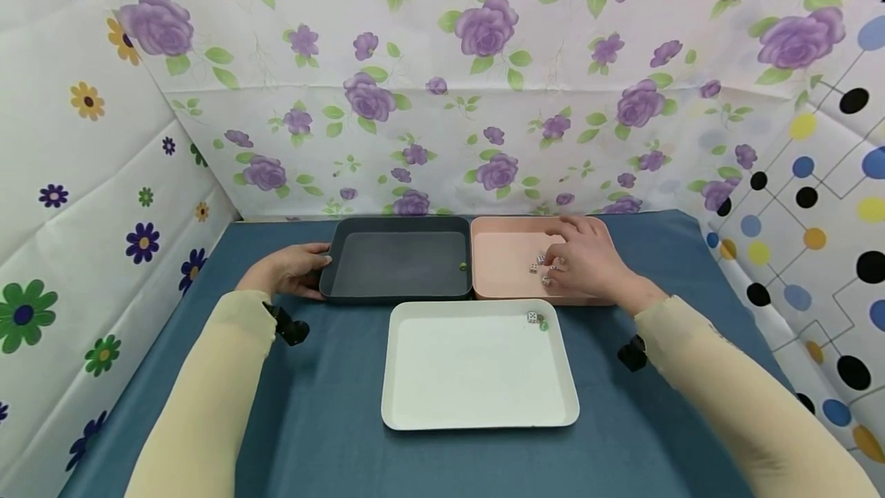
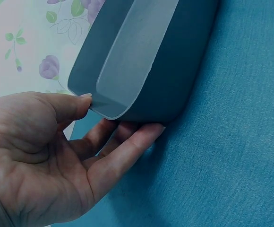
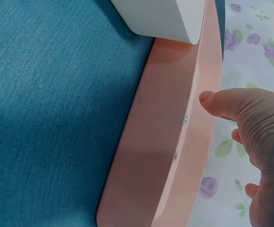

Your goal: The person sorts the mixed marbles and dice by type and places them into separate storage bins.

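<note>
A dark grey tray (image 1: 397,263) lies at the back, with a small green piece (image 1: 463,267) near its right wall. My left hand (image 1: 299,266) grips its left end; in the left wrist view the thumb is at the rim of the tray (image 2: 127,66) and the fingers lie against the outer wall. To its right is a pink tray (image 1: 499,240) holding several white dice (image 1: 534,268). Over that tray hovers my right hand (image 1: 588,260), fingers pointing down among the dice. In the right wrist view, nothing shows between the thumb and loosely bent fingers (image 3: 250,190).
In front of both trays lies a white tray (image 1: 477,367), with a die (image 1: 531,317) and small green pieces (image 1: 543,324) at its back right corner. Blue cloth (image 1: 332,421) covers the table. A flowered sheet (image 1: 429,121) hangs behind.
</note>
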Demonstrator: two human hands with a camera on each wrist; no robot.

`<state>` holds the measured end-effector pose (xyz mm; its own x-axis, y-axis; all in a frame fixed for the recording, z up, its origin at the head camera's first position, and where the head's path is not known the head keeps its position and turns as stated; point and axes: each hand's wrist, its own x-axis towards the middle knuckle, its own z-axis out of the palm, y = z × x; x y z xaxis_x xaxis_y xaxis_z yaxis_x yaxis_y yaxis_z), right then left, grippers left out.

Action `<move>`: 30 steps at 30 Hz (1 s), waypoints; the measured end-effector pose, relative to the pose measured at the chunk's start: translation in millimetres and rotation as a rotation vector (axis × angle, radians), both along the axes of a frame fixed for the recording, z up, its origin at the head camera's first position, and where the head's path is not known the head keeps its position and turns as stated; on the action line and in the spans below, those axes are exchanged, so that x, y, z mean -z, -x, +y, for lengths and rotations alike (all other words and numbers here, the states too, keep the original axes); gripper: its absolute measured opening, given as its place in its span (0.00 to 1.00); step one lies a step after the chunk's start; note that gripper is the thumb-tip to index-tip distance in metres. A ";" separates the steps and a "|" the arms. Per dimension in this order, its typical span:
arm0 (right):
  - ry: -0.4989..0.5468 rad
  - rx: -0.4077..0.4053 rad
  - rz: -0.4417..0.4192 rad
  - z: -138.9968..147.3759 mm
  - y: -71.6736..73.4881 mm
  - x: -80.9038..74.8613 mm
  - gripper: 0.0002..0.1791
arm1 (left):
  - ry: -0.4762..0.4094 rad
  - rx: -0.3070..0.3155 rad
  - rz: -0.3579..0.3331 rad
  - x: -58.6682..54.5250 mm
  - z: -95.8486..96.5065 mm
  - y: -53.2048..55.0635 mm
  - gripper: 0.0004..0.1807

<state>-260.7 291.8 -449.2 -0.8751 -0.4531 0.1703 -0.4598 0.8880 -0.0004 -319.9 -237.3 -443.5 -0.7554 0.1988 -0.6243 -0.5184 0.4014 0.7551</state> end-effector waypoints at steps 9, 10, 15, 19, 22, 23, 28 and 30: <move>0.025 -0.036 0.036 -1.6 -3.7 -3.9 0.04 | -0.003 0.002 -0.005 -0.5 -0.6 2.0 0.33; 0.034 -0.038 0.033 -2.0 -4.3 -4.6 0.04 | -0.003 0.001 -0.007 -0.5 -0.4 2.0 0.33; 0.054 -0.055 0.050 -3.4 -7.2 -7.1 0.04 | -0.004 0.002 -0.012 -0.3 0.1 1.6 0.33; 0.028 -0.094 0.108 -4.5 -10.5 -8.2 0.06 | -0.002 0.002 -0.010 -0.3 0.2 1.4 0.33; 0.016 -0.131 0.159 -5.2 -12.7 -8.6 0.06 | -0.003 0.007 -0.010 -0.2 0.4 1.4 0.33; 0.014 -0.142 0.176 -5.4 -13.4 -8.8 0.06 | -0.003 0.004 -0.011 -0.2 0.6 1.5 0.33; 0.031 -0.201 0.243 -6.5 -17.6 -9.1 0.06 | -0.003 0.001 -0.008 1.1 0.1 1.8 0.33; 0.044 -0.225 0.240 -8.1 -21.2 -8.3 0.07 | -0.001 0.006 -0.004 1.9 -0.1 1.3 0.33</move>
